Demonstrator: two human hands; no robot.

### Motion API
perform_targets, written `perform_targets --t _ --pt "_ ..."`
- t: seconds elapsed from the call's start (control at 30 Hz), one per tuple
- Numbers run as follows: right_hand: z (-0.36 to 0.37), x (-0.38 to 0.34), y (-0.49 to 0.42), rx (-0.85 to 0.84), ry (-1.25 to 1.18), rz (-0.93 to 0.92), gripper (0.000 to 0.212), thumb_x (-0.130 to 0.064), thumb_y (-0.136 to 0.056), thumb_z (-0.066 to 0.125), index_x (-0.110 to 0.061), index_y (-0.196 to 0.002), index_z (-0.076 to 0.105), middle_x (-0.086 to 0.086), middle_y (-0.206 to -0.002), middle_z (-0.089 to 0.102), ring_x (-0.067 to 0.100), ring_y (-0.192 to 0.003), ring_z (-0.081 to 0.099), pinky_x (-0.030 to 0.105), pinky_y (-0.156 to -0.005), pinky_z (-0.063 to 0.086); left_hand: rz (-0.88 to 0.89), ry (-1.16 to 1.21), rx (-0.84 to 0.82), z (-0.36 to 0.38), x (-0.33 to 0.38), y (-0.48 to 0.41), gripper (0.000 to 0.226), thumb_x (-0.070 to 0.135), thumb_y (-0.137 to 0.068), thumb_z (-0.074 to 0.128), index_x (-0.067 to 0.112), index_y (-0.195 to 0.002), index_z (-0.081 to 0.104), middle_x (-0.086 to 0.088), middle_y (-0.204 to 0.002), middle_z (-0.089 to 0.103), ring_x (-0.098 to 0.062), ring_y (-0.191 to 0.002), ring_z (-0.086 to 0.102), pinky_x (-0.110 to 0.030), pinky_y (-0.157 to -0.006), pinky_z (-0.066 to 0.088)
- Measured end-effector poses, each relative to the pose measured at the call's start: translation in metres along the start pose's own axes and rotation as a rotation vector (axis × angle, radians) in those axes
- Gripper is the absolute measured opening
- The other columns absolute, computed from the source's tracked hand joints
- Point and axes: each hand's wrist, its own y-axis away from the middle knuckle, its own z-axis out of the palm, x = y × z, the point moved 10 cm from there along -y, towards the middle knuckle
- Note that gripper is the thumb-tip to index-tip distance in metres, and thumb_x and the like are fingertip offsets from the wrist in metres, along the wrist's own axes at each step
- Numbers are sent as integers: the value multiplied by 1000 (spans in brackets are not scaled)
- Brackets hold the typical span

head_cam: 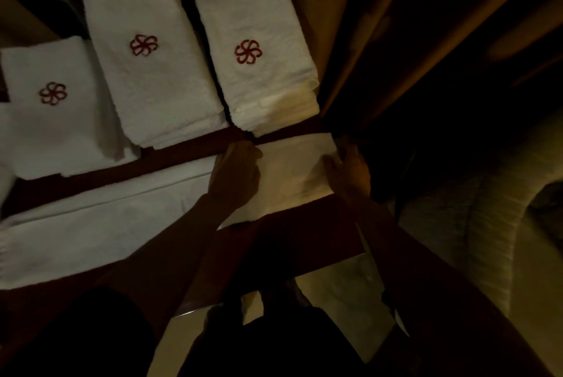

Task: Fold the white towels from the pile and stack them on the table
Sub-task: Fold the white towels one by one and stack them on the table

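Bare left hand (236,174) and right hand (347,171), forearms uncovered back from both. Dark clothing (274,343) on torso well behind the hands; detail lost in dim light.

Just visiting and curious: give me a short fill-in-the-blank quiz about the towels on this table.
Behind the long towel stand ____ stacks of folded towels. The flower logo on each top towel is coloured ____. The left hand lies flat on the long towel, while the right hand is at that towel's ____ end.
Missing words: three; red; right.
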Motion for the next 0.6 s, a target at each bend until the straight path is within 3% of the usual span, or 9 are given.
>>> perform_targets --t 0.17,0.37,0.5,0.6 --pt "-7 17 22 46 -80 74 71 -60 -87 63 -18 -142 46 6 -140 51 31 -127 50 51 -98 50 151 -3 -12 9 42 -6 32 19 -81 68 13 -111 63 -5 -115 62 -27 -111 59 -44 -86 50" --pt "-20 45 54 133 -51 202 62 -60 -86 66 -17 -129 53 5 -136 48 30 -127 42 45 -101 44 328 -39 -123 29 90 -34 43 33 -95 46 10 -129 60 -11 -131 60 -28 -122 56 -44 -95 49" --pt "-4 66 56 83 -31 278 54 -69 -84 59 -23 -111 66 0 -131 53 27 -127 40 43 -101 38 306 -17 -199 41 103 -57 50 37 -96 39 6 -129 59 -14 -133 59 -32 -124 55 -49 -96 49" --pt "6 75 53 59 -49 331 53 -70 -82 58 -23 -105 69 1 -126 58 27 -126 43 42 -100 37 234 10 -235 51 99 -70 42 30 -98 48 6 -131 57 -16 -141 53 -34 -132 49 -53 -105 43"
